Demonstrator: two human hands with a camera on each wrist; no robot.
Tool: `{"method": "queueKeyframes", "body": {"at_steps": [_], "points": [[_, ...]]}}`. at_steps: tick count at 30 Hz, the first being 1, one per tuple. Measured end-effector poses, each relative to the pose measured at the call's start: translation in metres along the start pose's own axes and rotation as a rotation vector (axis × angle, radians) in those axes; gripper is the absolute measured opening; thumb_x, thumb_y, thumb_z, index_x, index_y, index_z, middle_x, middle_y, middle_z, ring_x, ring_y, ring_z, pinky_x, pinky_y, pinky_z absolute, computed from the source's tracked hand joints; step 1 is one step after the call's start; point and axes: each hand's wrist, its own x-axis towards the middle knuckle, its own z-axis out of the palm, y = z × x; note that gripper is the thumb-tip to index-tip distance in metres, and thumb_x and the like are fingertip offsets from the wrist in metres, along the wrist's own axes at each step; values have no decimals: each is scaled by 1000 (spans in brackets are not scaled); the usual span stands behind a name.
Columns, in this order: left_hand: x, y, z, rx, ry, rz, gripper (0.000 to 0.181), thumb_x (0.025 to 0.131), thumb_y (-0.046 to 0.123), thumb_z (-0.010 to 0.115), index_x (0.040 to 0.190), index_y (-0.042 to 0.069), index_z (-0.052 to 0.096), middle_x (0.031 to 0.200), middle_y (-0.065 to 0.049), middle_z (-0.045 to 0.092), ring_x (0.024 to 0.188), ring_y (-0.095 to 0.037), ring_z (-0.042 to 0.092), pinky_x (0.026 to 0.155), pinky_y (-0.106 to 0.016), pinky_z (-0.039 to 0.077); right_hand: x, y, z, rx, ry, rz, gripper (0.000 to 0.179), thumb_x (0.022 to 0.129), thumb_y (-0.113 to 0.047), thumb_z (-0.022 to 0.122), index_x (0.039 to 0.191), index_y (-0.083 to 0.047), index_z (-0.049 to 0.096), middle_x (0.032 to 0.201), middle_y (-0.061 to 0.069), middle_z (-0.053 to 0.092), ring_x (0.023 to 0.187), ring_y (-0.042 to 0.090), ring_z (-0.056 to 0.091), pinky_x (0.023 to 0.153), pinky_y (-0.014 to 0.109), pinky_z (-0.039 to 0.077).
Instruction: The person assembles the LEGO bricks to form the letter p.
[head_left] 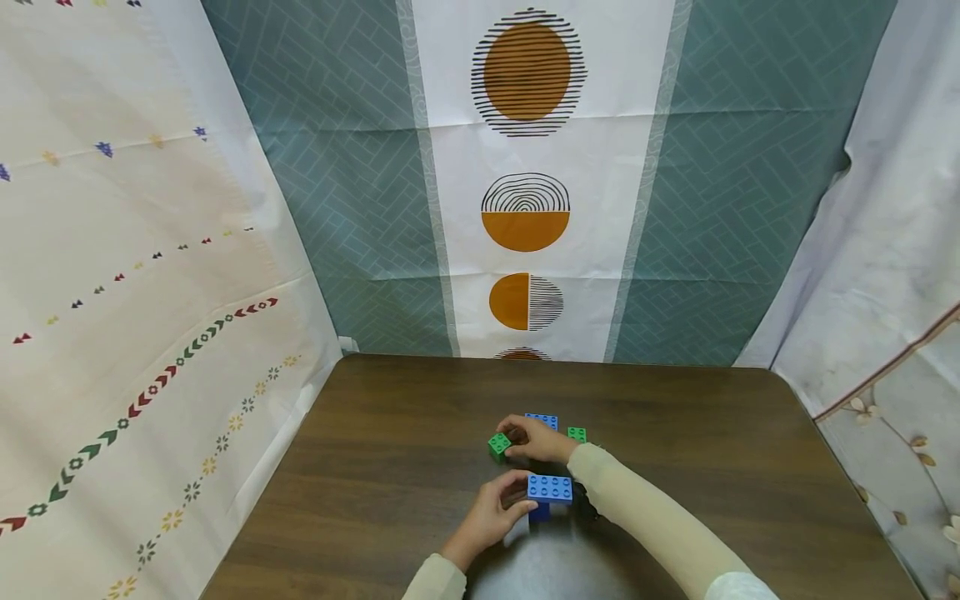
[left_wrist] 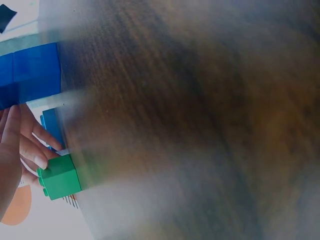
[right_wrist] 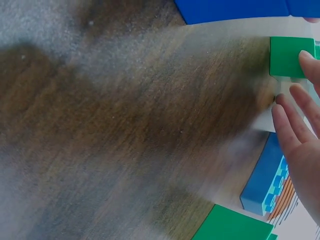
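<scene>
On the wood-grained brown counter (head_left: 397, 433), the left hand (head_left: 489, 512) has its grip clasped on a blue plastic brick stack (head_left: 550, 490), studded on top. A green cube-shaped plastic brick (head_left: 498, 447) sits in the right hand's (head_left: 542, 440) grip, pinched by thumb and finger. Beyond stand a blue rectangular brick (head_left: 546, 420) and, rightmost, another green studded brick (head_left: 577, 433).

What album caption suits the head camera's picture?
At a brown table: left hand gripping blue bricks, right hand pinching a green brick.
</scene>
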Motion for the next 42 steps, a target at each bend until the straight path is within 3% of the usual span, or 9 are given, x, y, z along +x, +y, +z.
{"method": "queueKeyframes", "body": {"at_steps": [12, 21, 33, 42], "points": [[-1, -2, 2, 34, 16, 17, 29, 89, -1, 65, 117, -4, 58, 113, -19, 65, 108, -30, 62, 91, -38, 53, -6, -4, -1, 47, 32, 1, 29, 87, -7, 71, 112, -5, 56, 111, 11, 64, 105, 27, 61, 89, 39, 53], [1, -4, 0, 1, 15, 63, 30, 88, -4, 65, 117, -7, 57, 112, -24, 63, 107, -38, 61, 92, -46, 50, -10, -6, -6, 95, 54, 37, 31, 85, -8, 73, 112, -7, 57, 111, 7, 64, 105, 25, 62, 89, 36, 53], [1, -4, -1, 4, 8, 27, 30, 88, -4, 64, 117, -6, 58, 113, -22, 63, 108, -38, 60, 93, -44, 51, -20, -23, -15, 159, 101, 17, 30, 85, -2, 72, 111, 0, 56, 110, 14, 63, 105, 30, 62, 88, 37, 54], [2, -5, -1, 6, 8, 52, 29, 88, -4, 65, 116, -6, 58, 112, -23, 64, 107, -38, 61, 92, -46, 51, -25, -22, -20, 181, 139, 43, 30, 85, -6, 73, 111, -5, 57, 109, 10, 64, 104, 26, 64, 86, 33, 55]]}}
